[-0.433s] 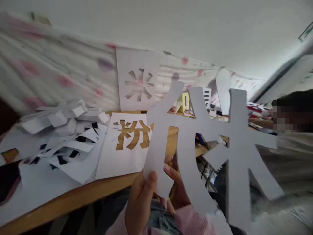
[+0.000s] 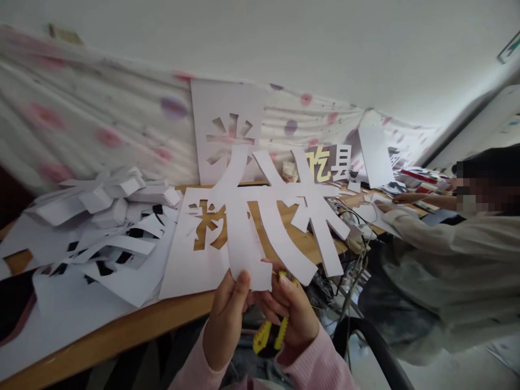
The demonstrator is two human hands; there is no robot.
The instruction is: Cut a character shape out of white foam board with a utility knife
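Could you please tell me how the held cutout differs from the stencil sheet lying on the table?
The cutout is a solid character shape, while the stencil sheet carries its character as openings. The cutout is held up by the left hand; the stencil sheet lies on the table. Both are white.

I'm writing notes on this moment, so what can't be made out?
In the head view:
Left hand: some fingers, hidden behind the white cutout.
Yellow-and-black tool: upper end, largely covered by the right hand.
Flat white sheet: right part, behind the white cutout.
Dark object: far side, cut off by the left edge.
Sign: cut off by the right edge.
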